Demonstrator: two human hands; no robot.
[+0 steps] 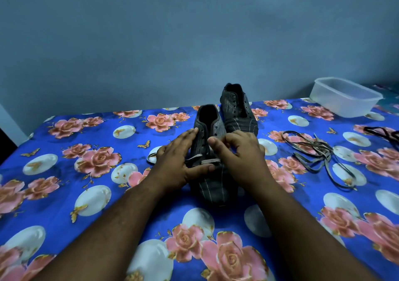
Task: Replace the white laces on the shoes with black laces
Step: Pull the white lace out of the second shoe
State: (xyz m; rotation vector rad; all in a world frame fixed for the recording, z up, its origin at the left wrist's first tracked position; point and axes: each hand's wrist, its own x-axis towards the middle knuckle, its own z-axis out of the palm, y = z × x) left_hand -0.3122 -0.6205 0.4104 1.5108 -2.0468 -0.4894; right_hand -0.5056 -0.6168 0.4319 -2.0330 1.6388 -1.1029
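The near shoe (pixel 208 162) points toe-first at the camera, left hand (pixel 177 162) flat on it, right hand's (pixel 239 151) grip pinching its lace (pixel 207 162).

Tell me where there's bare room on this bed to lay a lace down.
Free: the sheet left of the left hand, and the near strip between the forearms. Crowded: right of the right hand, where loose laces sprawl, with a plastic tub behind; the shoes fill the middle.

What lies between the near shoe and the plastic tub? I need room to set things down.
In the head view, a loose pile of laces lies on the flowered cloth between the near shoe and the tub.
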